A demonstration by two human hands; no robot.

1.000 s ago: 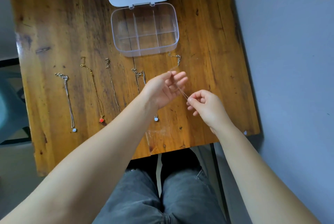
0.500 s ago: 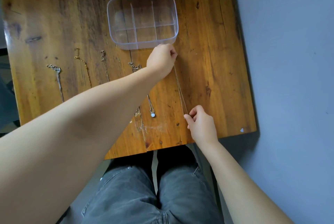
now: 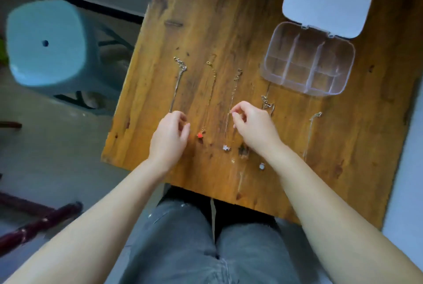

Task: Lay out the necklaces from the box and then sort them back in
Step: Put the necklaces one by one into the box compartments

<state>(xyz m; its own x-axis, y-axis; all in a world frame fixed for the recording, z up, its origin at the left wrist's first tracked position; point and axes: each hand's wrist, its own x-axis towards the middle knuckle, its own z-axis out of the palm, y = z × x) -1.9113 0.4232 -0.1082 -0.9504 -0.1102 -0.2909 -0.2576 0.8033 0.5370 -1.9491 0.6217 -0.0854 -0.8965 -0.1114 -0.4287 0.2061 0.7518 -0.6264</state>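
Note:
Several necklaces lie in a row on the wooden table [image 3: 217, 20]. The leftmost silver necklace [image 3: 178, 79] runs down under my left hand [image 3: 170, 132], whose fingers are curled; its lower end is hidden. Beside it lies the gold necklace with a red pendant [image 3: 200, 134]. My right hand [image 3: 254, 128] has thumb and forefinger pinched together at the third necklace [image 3: 234, 91], whose chain still lies straight. A fourth necklace [image 3: 261, 165] is partly under my right wrist. The fifth necklace [image 3: 311, 132] lies apart at the right. The clear compartment box [image 3: 343, 91] stands empty, with its lid [image 3: 327, 2] open.
A teal plastic stool [image 3: 45, 43] stands on the floor left of the table. A dark red bar [image 3: 39, 224] lies on the floor at the lower left. My legs in grey jeans [image 3: 206, 249] are under the table's near edge. A pale wall borders the table's right side.
Both hands let go of the rightmost necklace, now lying on the table, and moved left over the row. The camera has swung to the left.

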